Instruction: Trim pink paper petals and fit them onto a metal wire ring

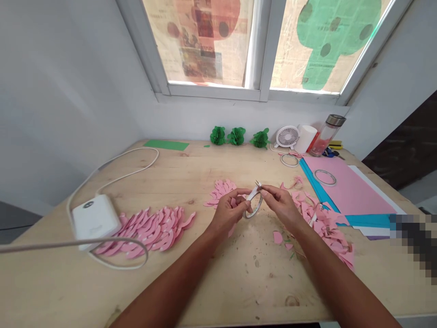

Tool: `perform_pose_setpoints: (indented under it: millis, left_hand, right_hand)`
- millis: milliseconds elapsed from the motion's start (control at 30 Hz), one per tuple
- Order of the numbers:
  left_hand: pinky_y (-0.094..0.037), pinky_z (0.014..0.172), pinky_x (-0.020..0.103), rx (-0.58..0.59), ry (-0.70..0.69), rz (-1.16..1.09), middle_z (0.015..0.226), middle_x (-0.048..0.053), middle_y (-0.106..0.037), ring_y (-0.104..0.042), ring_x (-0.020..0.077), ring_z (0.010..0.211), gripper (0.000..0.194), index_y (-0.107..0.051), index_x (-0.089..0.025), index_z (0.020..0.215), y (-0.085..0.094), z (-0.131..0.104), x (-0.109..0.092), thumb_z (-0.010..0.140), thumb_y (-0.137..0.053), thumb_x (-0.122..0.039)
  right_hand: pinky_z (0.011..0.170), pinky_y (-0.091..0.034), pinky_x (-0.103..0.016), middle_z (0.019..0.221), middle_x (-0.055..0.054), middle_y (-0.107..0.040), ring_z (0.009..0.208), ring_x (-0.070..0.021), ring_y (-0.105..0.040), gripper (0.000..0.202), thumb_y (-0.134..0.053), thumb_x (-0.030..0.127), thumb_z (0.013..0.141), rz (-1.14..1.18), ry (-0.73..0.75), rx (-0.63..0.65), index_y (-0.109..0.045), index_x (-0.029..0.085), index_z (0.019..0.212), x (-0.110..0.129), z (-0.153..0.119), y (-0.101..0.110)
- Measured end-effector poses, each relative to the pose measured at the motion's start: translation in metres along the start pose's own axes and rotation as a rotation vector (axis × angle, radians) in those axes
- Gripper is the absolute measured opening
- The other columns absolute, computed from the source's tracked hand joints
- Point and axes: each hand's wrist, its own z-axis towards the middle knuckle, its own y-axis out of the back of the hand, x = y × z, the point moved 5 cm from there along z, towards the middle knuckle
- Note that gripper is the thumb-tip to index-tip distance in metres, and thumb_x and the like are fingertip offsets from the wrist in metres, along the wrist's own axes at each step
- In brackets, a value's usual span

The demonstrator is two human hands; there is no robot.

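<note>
In my left hand (229, 210), fingers closed, is a narrow roll of white tape (253, 213) held on edge above the table. A short white strip end (254, 191) lifts from its top. My right hand (280, 203) pinches at that end, and a thin dark tool with two pointed tips (258, 184) shows at its fingertips; its handle is hidden. Pink paper shows by my left fingers, but I cannot tell whether they grip it. Behind my left hand lies a small pile of curved pink paper pieces (220, 189).
A larger pile of pink paper strips (160, 230) lies left beside a white power box (97, 218) with a looping cable. Pink scraps (327, 223) are right, near coloured sheets (351, 187). Green paper balls (236, 136), a fan (287, 136) and a glass bottle (326, 136) line the back.
</note>
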Motion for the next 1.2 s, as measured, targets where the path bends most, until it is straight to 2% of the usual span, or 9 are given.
perform_pose_setpoints:
  millis: [167,333,667,900,1200]
  left_hand:
    - [-0.017,0.038,0.017,0.006,0.0,0.007,0.054,-0.002,-0.057,-0.027,0.0015,0.037,0.036,-0.061,-0.013,0.096,-0.0017,-0.0009,0.0007,0.063,-0.067,-0.028]
    - [-0.018,0.038,0.017,-0.006,-0.002,0.031,0.053,-0.002,-0.056,-0.028,0.0019,0.037,0.033,-0.061,-0.013,0.092,-0.0026,-0.0014,0.0009,0.063,-0.067,-0.027]
    - [-0.017,0.038,0.017,-0.003,0.0,0.035,0.054,-0.001,-0.057,-0.026,0.0015,0.037,0.032,-0.061,-0.013,0.092,-0.0012,-0.0013,-0.0006,0.064,-0.066,-0.027]
    - [-0.022,0.04,0.018,-0.038,-0.01,0.081,0.053,-0.001,-0.058,-0.035,0.0039,0.039,0.03,-0.062,-0.014,0.09,-0.0001,-0.0003,0.0003,0.063,-0.065,-0.026]
    - [-0.027,0.045,0.018,-0.039,-0.029,0.091,0.054,-0.001,-0.058,-0.042,0.0064,0.044,0.027,-0.063,-0.015,0.089,0.0001,0.0006,0.0023,0.063,-0.063,-0.021]
  right_hand:
    - [0.047,-0.021,-0.022,0.061,0.002,-0.04,0.053,-0.0088,-0.028,0.041,-0.048,0.046,0.082,-0.005,0.021,0.034,-0.064,0.015,0.104,0.0003,-0.0001,-0.0024]
    - [0.05,-0.027,-0.023,0.069,-0.001,-0.049,0.058,-0.0105,-0.034,0.041,-0.048,0.047,0.082,-0.015,0.033,0.044,-0.065,0.016,0.104,0.0007,-0.0001,-0.0035]
    - [0.051,-0.026,-0.023,0.068,0.0,-0.049,0.057,-0.0101,-0.033,0.04,-0.048,0.046,0.083,-0.025,0.027,0.047,-0.064,0.016,0.104,0.004,-0.0018,-0.0032]
    - [0.05,-0.025,-0.023,0.066,0.0,-0.049,0.055,-0.01,-0.033,0.042,-0.048,0.047,0.083,-0.043,0.018,0.05,-0.065,0.016,0.105,0.0022,-0.0018,-0.0041]
    - [0.057,-0.035,-0.024,0.074,-0.002,-0.058,0.065,-0.014,-0.047,0.039,-0.049,0.045,0.082,-0.125,0.038,0.022,-0.065,0.017,0.104,-0.002,-0.0004,-0.0022]
